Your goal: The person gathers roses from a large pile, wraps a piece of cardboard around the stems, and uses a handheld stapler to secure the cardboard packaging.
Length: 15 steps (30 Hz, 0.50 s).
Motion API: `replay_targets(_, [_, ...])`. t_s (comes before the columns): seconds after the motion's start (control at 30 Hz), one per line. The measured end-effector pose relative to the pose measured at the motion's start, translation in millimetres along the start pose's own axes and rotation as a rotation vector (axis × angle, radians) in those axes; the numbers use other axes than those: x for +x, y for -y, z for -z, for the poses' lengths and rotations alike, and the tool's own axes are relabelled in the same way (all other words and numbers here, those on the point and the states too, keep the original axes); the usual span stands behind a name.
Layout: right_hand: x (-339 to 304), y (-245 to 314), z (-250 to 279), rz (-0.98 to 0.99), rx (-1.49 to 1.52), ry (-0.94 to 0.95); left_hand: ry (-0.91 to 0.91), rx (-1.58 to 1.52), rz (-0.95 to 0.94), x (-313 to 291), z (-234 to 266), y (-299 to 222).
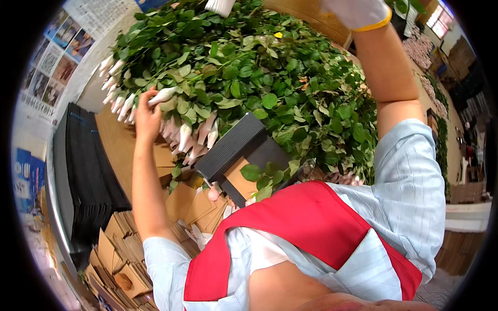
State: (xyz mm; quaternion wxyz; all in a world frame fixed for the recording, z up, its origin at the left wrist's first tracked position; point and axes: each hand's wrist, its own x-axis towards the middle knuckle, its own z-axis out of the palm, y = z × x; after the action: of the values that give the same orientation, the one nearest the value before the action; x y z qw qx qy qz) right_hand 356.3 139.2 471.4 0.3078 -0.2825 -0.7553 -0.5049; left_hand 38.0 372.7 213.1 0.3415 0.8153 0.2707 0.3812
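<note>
A large heap of cut roses [306,88] with leafy green stems covers the work table. Many of their pale buds stick out at the left, wrapped in white net sleeves. My bare left hand [148,116] is closed, thumb and fingers around a rose bud [164,96] in a white sleeve at the heap's left edge. My right hand [358,11], in a white glove with a yellow cuff, reaches past the heap's far right side. The top edge of the picture cuts off its fingers. Another white-sleeved bud [222,6] shows at the top.
A black ribbed sheet [231,147] with a folded edge stands in front of the heap. Brown cardboard pieces [199,207] lie near me, beside stacked cardboard [119,259]. Black sheets [85,171] are piled at the left, below a wall poster [59,57]. More flowers [417,49] lie far right.
</note>
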Motion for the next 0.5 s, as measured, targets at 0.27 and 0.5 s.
replay_targets(0.27, [-3.4,62.1,-52.1,-0.251,0.458,0.167,0.219,0.115,0.292,4.8,-17.7,-77.4])
replay_targets(0.5, [-26.4,108.2,-129.0,-0.273,0.794,0.393,0.175,-0.377,0.324,20.2,-23.5,-127.8])
